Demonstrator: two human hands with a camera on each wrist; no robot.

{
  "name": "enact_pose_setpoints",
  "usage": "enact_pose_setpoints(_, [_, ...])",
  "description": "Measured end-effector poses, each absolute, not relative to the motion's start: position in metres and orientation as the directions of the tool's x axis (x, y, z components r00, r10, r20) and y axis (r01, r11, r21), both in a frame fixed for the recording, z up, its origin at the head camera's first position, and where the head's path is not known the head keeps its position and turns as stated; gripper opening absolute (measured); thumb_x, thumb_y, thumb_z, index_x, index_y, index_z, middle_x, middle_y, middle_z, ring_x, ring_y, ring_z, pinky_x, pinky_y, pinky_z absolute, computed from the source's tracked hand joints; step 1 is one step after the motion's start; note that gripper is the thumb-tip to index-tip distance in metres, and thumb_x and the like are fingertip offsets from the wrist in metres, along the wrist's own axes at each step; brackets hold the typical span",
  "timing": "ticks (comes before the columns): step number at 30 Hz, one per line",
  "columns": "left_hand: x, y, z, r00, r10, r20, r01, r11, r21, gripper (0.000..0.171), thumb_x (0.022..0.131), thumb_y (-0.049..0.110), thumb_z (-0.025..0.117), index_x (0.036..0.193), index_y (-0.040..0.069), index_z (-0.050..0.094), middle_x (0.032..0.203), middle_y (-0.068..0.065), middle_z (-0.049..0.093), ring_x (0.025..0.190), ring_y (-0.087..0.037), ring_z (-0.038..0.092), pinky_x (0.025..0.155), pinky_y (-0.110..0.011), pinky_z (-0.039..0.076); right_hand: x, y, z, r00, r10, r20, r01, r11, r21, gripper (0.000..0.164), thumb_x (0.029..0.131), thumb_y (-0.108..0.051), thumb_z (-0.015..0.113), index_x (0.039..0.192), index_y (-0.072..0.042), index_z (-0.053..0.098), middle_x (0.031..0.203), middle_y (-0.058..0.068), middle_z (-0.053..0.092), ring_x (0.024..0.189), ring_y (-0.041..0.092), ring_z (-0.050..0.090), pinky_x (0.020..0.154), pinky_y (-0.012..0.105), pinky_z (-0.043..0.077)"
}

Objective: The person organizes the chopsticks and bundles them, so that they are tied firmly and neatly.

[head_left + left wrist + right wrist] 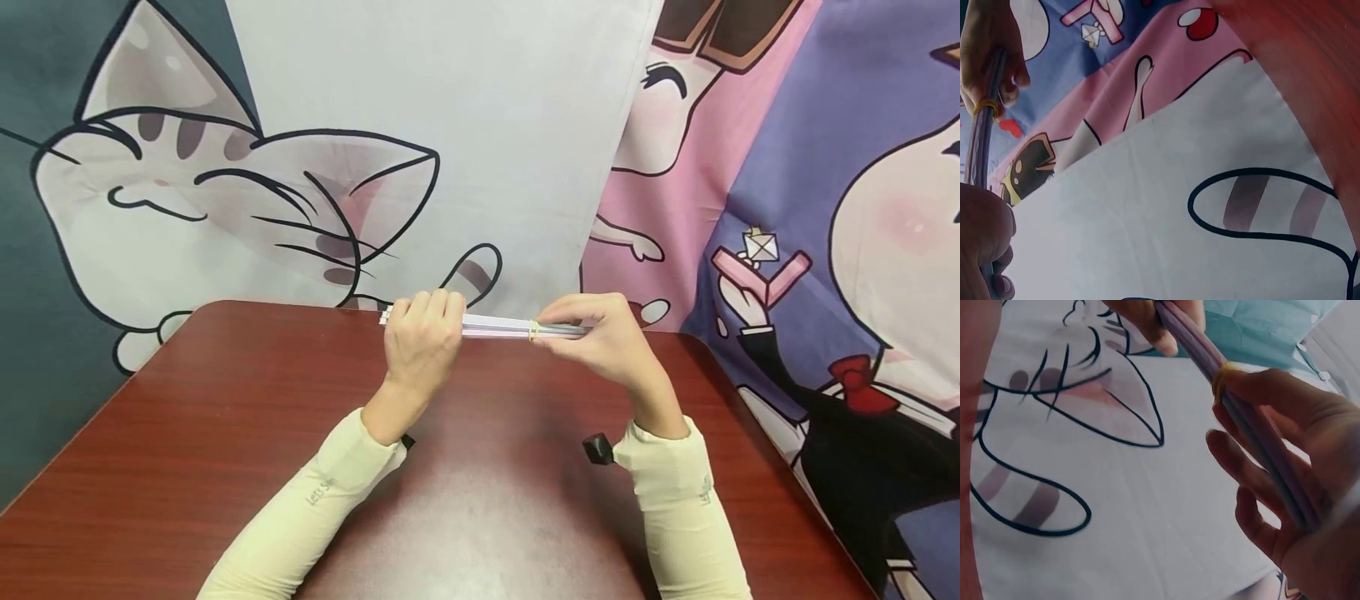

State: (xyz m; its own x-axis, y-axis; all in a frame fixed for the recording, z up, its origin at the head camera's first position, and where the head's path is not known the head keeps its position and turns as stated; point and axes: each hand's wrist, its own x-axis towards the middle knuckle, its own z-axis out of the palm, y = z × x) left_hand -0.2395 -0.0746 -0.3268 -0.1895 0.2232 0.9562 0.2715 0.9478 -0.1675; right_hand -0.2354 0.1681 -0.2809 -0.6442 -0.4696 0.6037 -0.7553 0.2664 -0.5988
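A bundle of long thin sticks [495,326], pale white, pink and grey, is held level above the far part of the table; what kind of sticks they are I cannot tell. My left hand [425,337] grips one end, its fingers wrapped over the sticks, with short tips poking out on the left. A yellow rubber band [533,330] circles the bundle towards its right end. There my right hand [603,337] pinches band and sticks between thumb and forefinger. In the right wrist view the other fingers curl loosely beside the sticks [1188,337].
Beneath both arms lies a reddish-brown wooden table [225,433] with rounded far corners. Right behind its far edge hangs a cloth backdrop [510,125] printed with cartoon figures. Small black wrist devices [598,449] sit at the cuffs of the pale sleeves.
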Motion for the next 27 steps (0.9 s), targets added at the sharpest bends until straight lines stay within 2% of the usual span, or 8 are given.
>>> enact_pose_setpoints(6, [-0.238,-0.07,-0.33,-0.209,0.235,0.949,0.239,0.953,-0.183,0.025,0.09,-0.003,0.048,0.068,0.009,0.047,0.06,-0.005,0.043,0.055,-0.024,0.046,0.054,-0.035,0.034,-0.235,0.155,-0.283,-0.629,-0.477,0.614,-0.777,0.369,-0.51,0.021,0.07,-0.004,0.088,0.088,-0.012,0.08,0.082,-0.006,0.074,0.072,0.009,0.069,0.065,0.021,0.055])
enact_pose_setpoints(10, [-0.239,-0.07,-0.33,-0.216,0.249,0.944,0.247,0.949,-0.194,0.024,0.088,-0.005,0.046,0.068,0.008,0.047,0.061,-0.004,0.042,0.055,-0.024,0.045,0.054,-0.034,0.034,-0.236,0.157,-0.281,-0.669,-0.47,0.576,-0.742,0.378,-0.553,0.024,0.069,-0.006,0.089,0.091,-0.013,0.08,0.082,-0.007,0.075,0.071,0.009,0.069,0.065,0.022,0.055])
enact_pose_setpoints(13, [-0.24,-0.071,-0.329,-0.216,0.246,0.945,0.263,0.947,-0.186,0.023,0.089,-0.004,0.047,0.07,0.007,0.048,0.061,-0.005,0.044,0.055,-0.024,0.046,0.054,-0.034,0.034,-0.235,0.163,-0.279,-0.675,-0.471,0.568,-0.736,0.367,-0.569,0.023,0.071,-0.004,0.087,0.091,-0.012,0.08,0.084,-0.004,0.075,0.073,0.009,0.068,0.065,0.022,0.054])
enact_pose_setpoints(18, [-0.24,-0.074,-0.33,-0.223,0.225,0.948,0.278,0.947,-0.159,0.024,0.093,0.001,0.049,0.07,0.007,0.049,0.061,-0.006,0.046,0.056,-0.025,0.047,0.055,-0.035,0.034,-0.234,0.16,-0.277,-0.642,-0.5,0.58,-0.765,0.371,-0.527,0.018,0.074,-0.002,0.085,0.089,-0.011,0.08,0.083,-0.004,0.075,0.071,0.01,0.067,0.065,0.023,0.053])
enact_pose_setpoints(23, [-0.238,-0.074,-0.332,-0.234,0.23,0.944,0.27,0.949,-0.165,0.024,0.094,0.002,0.049,0.07,0.007,0.049,0.061,-0.006,0.045,0.056,-0.025,0.047,0.055,-0.035,0.035,-0.229,0.151,-0.276,-0.6,-0.519,0.609,-0.79,0.505,-0.348,0.016,0.074,-0.011,0.086,0.088,-0.016,0.08,0.08,-0.009,0.073,0.065,0.004,0.063,0.06,0.023,0.051])
enact_pose_setpoints(25, [-0.239,-0.073,-0.332,-0.233,0.227,0.946,0.257,0.952,-0.165,0.024,0.093,0.0,0.049,0.07,0.007,0.049,0.061,-0.005,0.045,0.056,-0.025,0.047,0.055,-0.035,0.035,-0.228,0.149,-0.276,-0.594,-0.504,0.627,-0.79,0.512,-0.337,0.017,0.073,-0.01,0.086,0.087,-0.015,0.08,0.079,-0.008,0.073,0.065,0.004,0.064,0.061,0.023,0.051])
enact_pose_setpoints(27, [-0.239,-0.072,-0.331,-0.227,0.211,0.951,0.243,0.958,-0.154,0.023,0.091,-0.001,0.051,0.07,0.008,0.049,0.061,-0.006,0.045,0.056,-0.025,0.047,0.055,-0.035,0.035,-0.23,0.146,-0.279,-0.597,-0.479,0.643,-0.792,0.481,-0.377,0.017,0.072,-0.007,0.087,0.087,-0.012,0.08,0.08,-0.005,0.073,0.066,0.006,0.065,0.062,0.022,0.053])
